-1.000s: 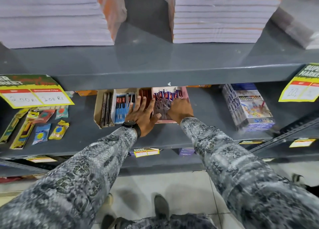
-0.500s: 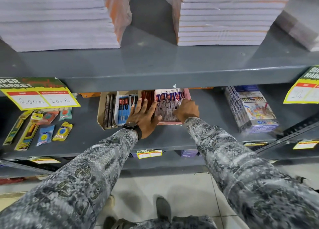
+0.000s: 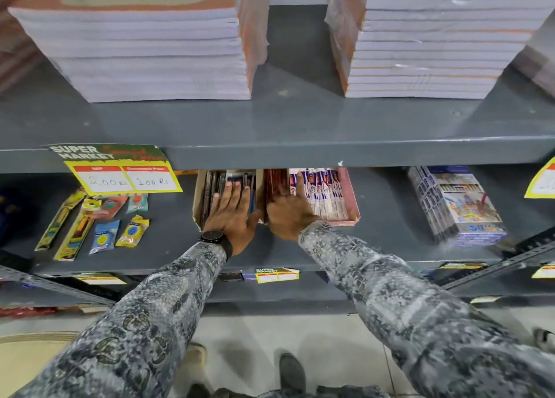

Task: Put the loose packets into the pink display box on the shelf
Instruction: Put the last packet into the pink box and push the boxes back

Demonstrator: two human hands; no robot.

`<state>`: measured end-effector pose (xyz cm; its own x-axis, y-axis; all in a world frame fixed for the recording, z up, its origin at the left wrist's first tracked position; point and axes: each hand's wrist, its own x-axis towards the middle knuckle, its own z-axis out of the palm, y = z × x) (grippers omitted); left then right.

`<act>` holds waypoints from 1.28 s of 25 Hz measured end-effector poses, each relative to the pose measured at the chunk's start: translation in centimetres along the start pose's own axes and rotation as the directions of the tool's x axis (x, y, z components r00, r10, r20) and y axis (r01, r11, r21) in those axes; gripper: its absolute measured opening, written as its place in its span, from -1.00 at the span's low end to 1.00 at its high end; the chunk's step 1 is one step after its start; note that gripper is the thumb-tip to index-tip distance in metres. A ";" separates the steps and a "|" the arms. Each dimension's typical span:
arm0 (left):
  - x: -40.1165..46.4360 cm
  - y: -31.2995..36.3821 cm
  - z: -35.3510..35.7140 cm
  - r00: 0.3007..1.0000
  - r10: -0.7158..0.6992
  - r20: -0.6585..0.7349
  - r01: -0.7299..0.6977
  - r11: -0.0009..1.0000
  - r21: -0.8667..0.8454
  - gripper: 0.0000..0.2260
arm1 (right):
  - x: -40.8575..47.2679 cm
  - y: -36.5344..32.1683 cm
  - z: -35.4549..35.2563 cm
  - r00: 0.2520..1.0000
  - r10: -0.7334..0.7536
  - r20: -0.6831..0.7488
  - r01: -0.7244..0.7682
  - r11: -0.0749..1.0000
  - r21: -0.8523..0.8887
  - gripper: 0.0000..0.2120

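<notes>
The pink display box (image 3: 352,208) sits on the middle shelf and holds a row of purple-and-white packets (image 3: 326,195) standing on edge. Dark red packets (image 3: 274,181) fill its left end. My right hand (image 3: 288,216) lies flat inside the box's left part, over the dark red packets, with its fingertips against the purple ones. My left hand (image 3: 232,213) rests open, fingers spread, on the pens in the brown cardboard box (image 3: 197,208) just left of the pink box. The two hands almost touch.
Loose blister packs (image 3: 102,235) lie on the shelf at the left under a yellow price tag (image 3: 126,180). A stack of colour-pencil boxes (image 3: 459,205) stands at the right. Piles of notebooks (image 3: 156,58) fill the upper shelf (image 3: 300,154), whose edge overhangs the boxes.
The camera has come closer and tipped. My right hand has slid left and flattened over the dark red packets; my left hand has reached further into the cardboard box.
</notes>
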<state>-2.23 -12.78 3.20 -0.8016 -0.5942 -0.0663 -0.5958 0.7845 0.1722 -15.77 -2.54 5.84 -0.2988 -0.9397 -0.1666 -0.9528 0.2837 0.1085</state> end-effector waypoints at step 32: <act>-0.1 -1.1 -2.0 0.993 -0.089 -0.081 0.097 0.990 0.099 -0.38 | 0.6 2.6 -1.6 0.893 0.297 -0.339 -0.092 0.856 0.508 -0.53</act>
<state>-1.36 -13.95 5.02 -0.7389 -0.6738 -0.0014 -0.6724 0.7372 0.0668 -18.34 -2.72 7.59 -0.5312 -0.8194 0.2154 -0.8162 0.4268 -0.3894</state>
